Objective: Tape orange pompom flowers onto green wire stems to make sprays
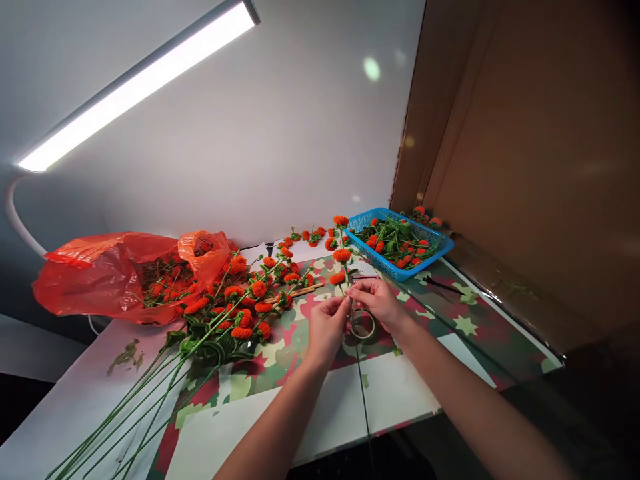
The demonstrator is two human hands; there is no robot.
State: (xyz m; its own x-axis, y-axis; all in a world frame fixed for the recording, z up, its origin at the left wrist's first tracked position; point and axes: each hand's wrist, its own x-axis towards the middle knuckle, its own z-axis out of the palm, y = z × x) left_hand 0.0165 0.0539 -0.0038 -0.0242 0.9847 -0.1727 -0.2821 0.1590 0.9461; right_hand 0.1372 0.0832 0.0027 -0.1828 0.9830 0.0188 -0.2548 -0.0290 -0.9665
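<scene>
Between my hands stands an artificial flower stem (pixel 363 387), its long green wire running down past the table's front edge. Three orange flower heads (pixel 341 255) sit one above another along its top. My left hand (pixel 327 327) pinches the stem just below the lowest flower. Thumb and fingertips of my right hand (pixel 376 300) close on the same spot, slightly higher. A roll of pale tape (pixel 364 325) lies right by my fingers; whether its strip runs to the stem I cannot tell. Left of my hands lies a pile of similar orange flower stems (pixel 243 319).
A blue basket (pixel 430 261) of small orange flowers and green stems stands at the back right. An orange plastic bag (pixel 90 273) holds more pieces at the left. A lit lamp (pixel 140 83) hangs above. A cardboard panel (pixel 525 167) rises on the right.
</scene>
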